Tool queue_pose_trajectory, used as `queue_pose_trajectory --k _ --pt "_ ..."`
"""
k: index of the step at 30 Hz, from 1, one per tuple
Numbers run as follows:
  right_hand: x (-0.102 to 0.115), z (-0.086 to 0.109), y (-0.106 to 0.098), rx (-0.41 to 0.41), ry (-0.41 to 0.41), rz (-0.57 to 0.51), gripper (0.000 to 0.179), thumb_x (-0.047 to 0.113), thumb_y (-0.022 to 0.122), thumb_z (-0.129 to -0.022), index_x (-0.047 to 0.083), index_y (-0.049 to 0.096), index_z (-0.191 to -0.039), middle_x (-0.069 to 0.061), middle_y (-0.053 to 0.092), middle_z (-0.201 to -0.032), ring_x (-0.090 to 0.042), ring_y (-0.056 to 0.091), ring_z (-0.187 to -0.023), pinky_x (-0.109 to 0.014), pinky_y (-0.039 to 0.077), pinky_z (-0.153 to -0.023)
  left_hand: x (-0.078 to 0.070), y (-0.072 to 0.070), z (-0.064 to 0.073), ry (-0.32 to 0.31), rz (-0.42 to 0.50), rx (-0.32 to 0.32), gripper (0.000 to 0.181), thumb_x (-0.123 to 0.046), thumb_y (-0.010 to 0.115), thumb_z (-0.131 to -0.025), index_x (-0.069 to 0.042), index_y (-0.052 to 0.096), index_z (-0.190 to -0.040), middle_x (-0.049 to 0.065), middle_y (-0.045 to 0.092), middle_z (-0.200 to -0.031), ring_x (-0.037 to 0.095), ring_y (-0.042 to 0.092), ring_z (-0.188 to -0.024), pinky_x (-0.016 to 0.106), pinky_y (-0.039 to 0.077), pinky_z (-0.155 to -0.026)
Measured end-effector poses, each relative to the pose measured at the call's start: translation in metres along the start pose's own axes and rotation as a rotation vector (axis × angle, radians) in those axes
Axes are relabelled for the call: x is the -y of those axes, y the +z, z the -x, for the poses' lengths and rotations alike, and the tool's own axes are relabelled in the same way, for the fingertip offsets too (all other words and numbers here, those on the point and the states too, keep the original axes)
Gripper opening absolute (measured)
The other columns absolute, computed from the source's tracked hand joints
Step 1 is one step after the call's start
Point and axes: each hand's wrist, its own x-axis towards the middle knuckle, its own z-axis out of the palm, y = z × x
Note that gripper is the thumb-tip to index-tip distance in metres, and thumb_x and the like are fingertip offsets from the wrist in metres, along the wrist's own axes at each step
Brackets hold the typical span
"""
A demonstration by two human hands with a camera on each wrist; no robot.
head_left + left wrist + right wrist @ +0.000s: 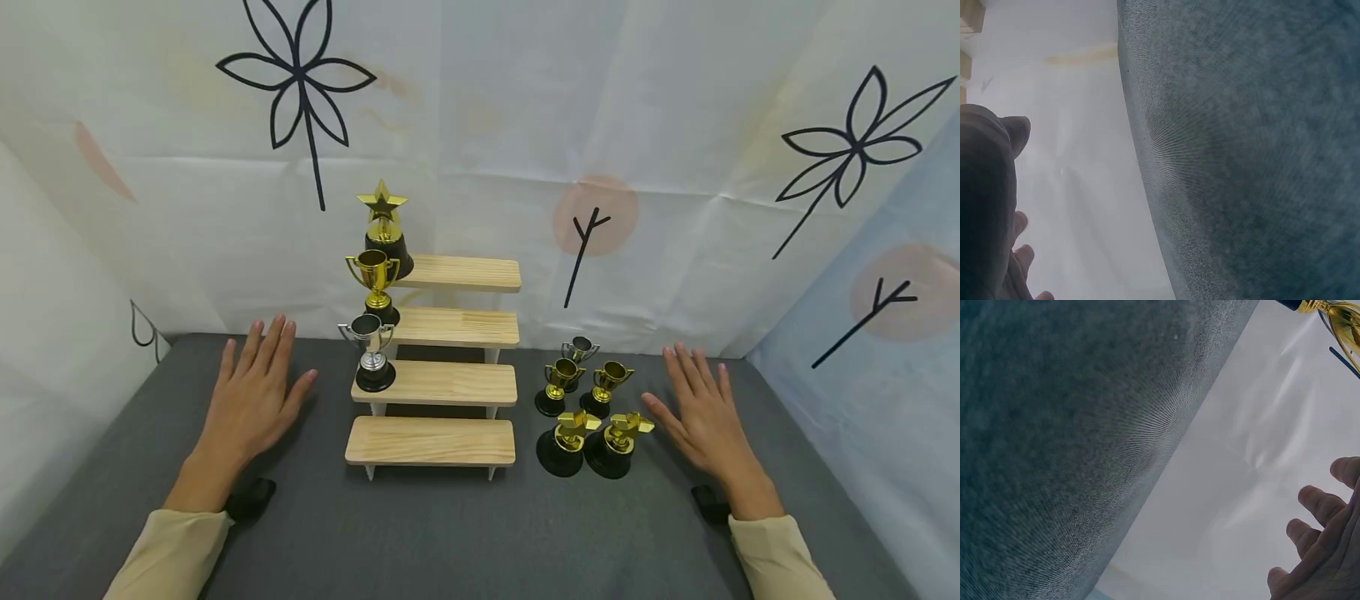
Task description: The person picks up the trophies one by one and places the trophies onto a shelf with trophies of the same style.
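My left hand (pixel 257 400) lies palm down with straight fingers, left of a stepped wooden stand (pixel 431 442). To the right, my right hand (pixel 705 412) is likewise flat, beside a group of small trophies. On the stand's left side, a gold star trophy (pixel 384 229) occupies the top step, a gold cup trophy (pixel 375 279) the one below, and a silver cup trophy (pixel 372 354) the third. The group on the right has a silver cup (pixel 580 348), two gold cups (pixel 557 385) and two black-based trophies with angular gold tops (pixel 564 446). Neither hand holds anything.
A dark grey cloth (pixel 465 533) covers the table. Behind it hangs a pale curtain (pixel 487 125) with flower and twig drawings, and more pale fabric closes both sides. Black wrist straps (pixel 251 498) sit at both wrists.
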Motion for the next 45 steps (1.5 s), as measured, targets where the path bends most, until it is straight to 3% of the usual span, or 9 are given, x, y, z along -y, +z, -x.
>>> queue_pose_trajectory --k 6,14,24,39,45 --pt "-0.0012 -0.0011 0.0005 -0.02 -0.011 -0.017 0.074 0.047 0.051 -0.106 0.003 0.024 -0.161 -0.028 0.029 -0.16 -0.039 0.013 -0.153 -0.064 -0.001 -0.124 -0.0005 0.001 0.0009 -0.001 0.025 0.001 0.074 -0.034 0.056 -0.105 0.003 0.022 -0.159 0.027 0.028 -0.16 0.043 0.019 -0.15 0.061 0.008 -0.125" --pt "-0.0001 -0.0019 0.0022 -0.051 -0.017 -0.03 0.071 0.044 0.056 -0.104 -0.001 0.036 -0.155 -0.03 0.038 -0.151 -0.048 0.028 -0.145 -0.068 0.01 -0.122 -0.0009 0.0044 0.0022 0.017 0.023 -0.031 0.067 -0.024 0.069 -0.097 0.009 0.041 -0.147 0.033 0.046 -0.14 0.051 0.043 -0.13 0.068 0.033 -0.111" --pt "0.0022 -0.0015 0.0022 -0.043 -0.002 -0.034 0.068 0.04 0.062 -0.102 -0.002 0.042 -0.152 -0.031 0.045 -0.143 -0.053 0.04 -0.132 -0.07 0.024 -0.116 -0.0062 0.0022 0.0021 -0.04 0.043 0.052 0.053 -0.021 0.068 -0.097 0.01 0.052 -0.137 0.035 0.056 -0.128 0.053 0.053 -0.118 0.07 0.044 -0.097" --pt "0.0068 0.0007 0.0001 0.056 0.118 -0.009 0.052 0.035 0.063 -0.102 -0.004 0.057 -0.136 -0.027 0.065 -0.119 -0.049 0.058 -0.11 -0.069 0.05 -0.087 -0.008 0.0024 0.0002 -0.09 0.084 0.177 0.037 -0.021 0.067 -0.097 0.007 0.066 -0.122 0.03 0.065 -0.12 0.049 0.062 -0.108 0.067 0.052 -0.086" --pt "0.0081 -0.0006 -0.0015 0.102 0.146 -0.006 0.043 0.029 0.066 -0.101 -0.004 0.065 -0.127 -0.024 0.069 -0.11 -0.045 0.064 -0.101 -0.067 0.053 -0.082 -0.0083 0.0004 -0.0002 -0.118 0.177 0.244 0.036 -0.021 0.067 -0.098 0.006 0.067 -0.121 0.027 0.068 -0.115 0.046 0.065 -0.103 0.066 0.054 -0.082"
